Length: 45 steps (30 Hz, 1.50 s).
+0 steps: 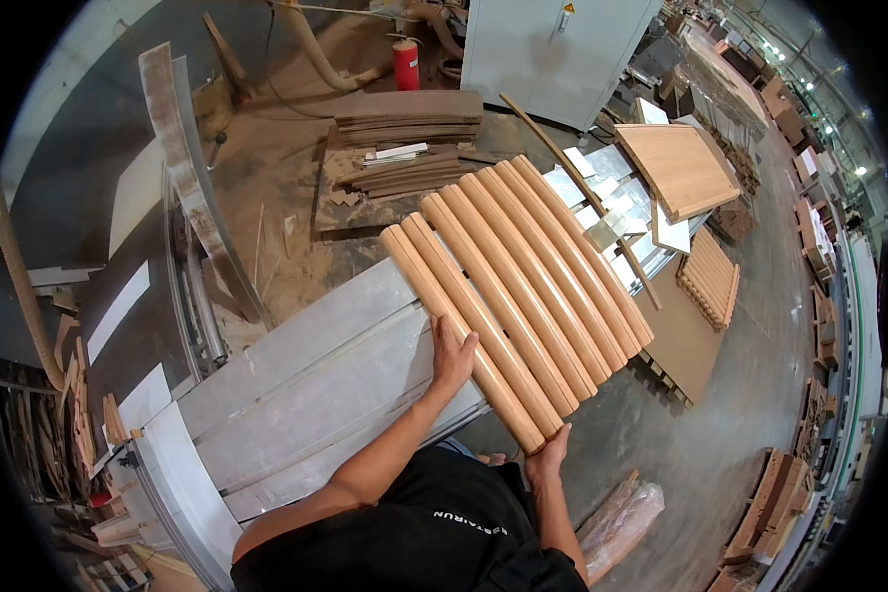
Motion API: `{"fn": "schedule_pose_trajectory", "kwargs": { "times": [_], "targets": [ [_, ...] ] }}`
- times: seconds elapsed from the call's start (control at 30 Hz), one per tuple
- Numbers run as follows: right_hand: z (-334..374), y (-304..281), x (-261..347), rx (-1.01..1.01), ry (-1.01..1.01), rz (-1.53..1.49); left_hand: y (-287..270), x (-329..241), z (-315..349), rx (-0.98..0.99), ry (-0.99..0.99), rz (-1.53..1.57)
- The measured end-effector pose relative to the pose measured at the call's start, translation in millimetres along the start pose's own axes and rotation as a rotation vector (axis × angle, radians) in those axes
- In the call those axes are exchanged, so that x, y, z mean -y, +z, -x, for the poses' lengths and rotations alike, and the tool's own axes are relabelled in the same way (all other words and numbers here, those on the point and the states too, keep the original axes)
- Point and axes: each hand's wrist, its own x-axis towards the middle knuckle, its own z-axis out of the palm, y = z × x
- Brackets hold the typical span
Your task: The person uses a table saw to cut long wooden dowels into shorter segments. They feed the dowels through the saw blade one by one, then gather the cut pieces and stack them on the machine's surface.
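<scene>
Several long, round-topped wooden strips (523,266) lie side by side, slanting across the grey metal table (306,385). They are light brown with a glossy surface, and narrow gaps show between some of them. My left hand (453,357) is closed on the long edge of the nearest wooden strip (474,355), thumb on the side toward the other strips. At that strip's near end, my right hand (549,456) grips the tip, its thumb up beside the end face. The undersides of the strips and some of my fingertips are hidden.
Stacked brown boards (405,123) lie on the floor beyond the table. A red fire extinguisher (406,64) stands by a grey cabinet (553,59). To the right are a wooden panel (676,168), more strips (710,279) on a board, and a plastic-wrapped bundle (624,523).
</scene>
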Motion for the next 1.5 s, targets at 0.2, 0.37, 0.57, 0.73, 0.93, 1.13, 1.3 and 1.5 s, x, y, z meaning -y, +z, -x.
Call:
{"fn": "schedule_pose_trajectory", "kwargs": {
  "times": [0.2, 0.37, 0.57, 0.73, 0.93, 1.13, 1.3, 1.5],
  "targets": [
    [-2, 10, 5, 0.192, 0.034, 0.010, -9, 2, -22, 0.070, 0.067, -0.022],
    [3, 14, 6, 0.199, 0.033, 0.032, -16, 6, -13, 0.090, 0.119, -0.144],
    [-2, 17, 0, 0.031, -0.090, -0.030, -22, 19, -8, 0.086, 0.294, -0.218],
    [-8, 26, -1, -0.050, -0.116, -0.021, -28, 22, -12, 0.156, 0.312, -0.260],
    [0, 38, 4, -0.101, -0.092, -0.012, -38, 7, -21, 0.246, 0.206, -0.207],
    [3, 41, 4, -0.019, -0.289, -0.003, -43, -6, -22, 0.291, 0.107, -0.153],
    [-11, 35, -5, -0.059, -0.148, -0.056, -35, -14, -3, 0.369, 0.006, -0.085],
    [-18, 29, -10, -0.010, -0.182, -0.011, -34, -32, 2, 0.385, -0.073, -0.061]
  ]
}}
